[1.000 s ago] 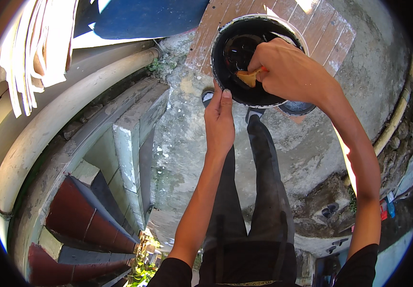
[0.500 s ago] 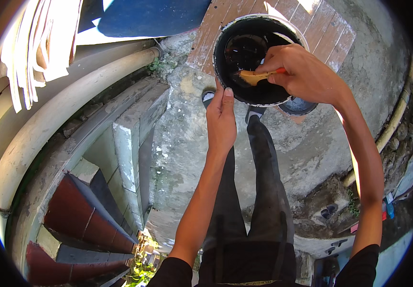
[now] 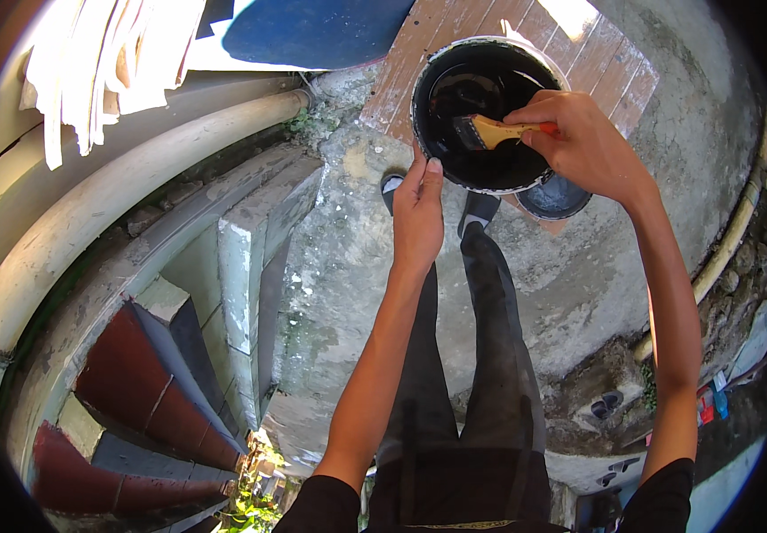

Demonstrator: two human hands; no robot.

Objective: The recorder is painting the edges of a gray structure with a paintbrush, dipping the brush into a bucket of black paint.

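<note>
A round bucket [image 3: 455, 164] with a dark inside and pale, paint-marked rim holds dark liquid near the top of the view. My left hand [image 3: 419, 213] grips its lower-left rim, thumb uppermost. Over the bucket, my right hand [image 3: 583, 147] is closed on a paintbrush [image 3: 495, 131] with a yellow handle and red tip; the dark bristles point left, inside the bucket. A smaller dark container [image 3: 552, 200] with a grey-blue inside sits partly hidden behind the bucket's right side.
Weathered planks [image 3: 628, 98] lie beyond the bucket on concrete [image 3: 579, 293]. At left are curved pale pipes [image 3: 72, 240], maroon-and-grey steps [image 3: 135, 382], white hanging sheets [image 3: 112, 53] and a blue panel [image 3: 303, 31]. My slippered feet [image 3: 477, 209] stand below the bucket; more slippers [image 3: 606, 404] lie lower right.
My right hand and the brush have shifted right, exposing more of the brush and its bristles. The bucket and my left hand appear slightly further right and lower.
</note>
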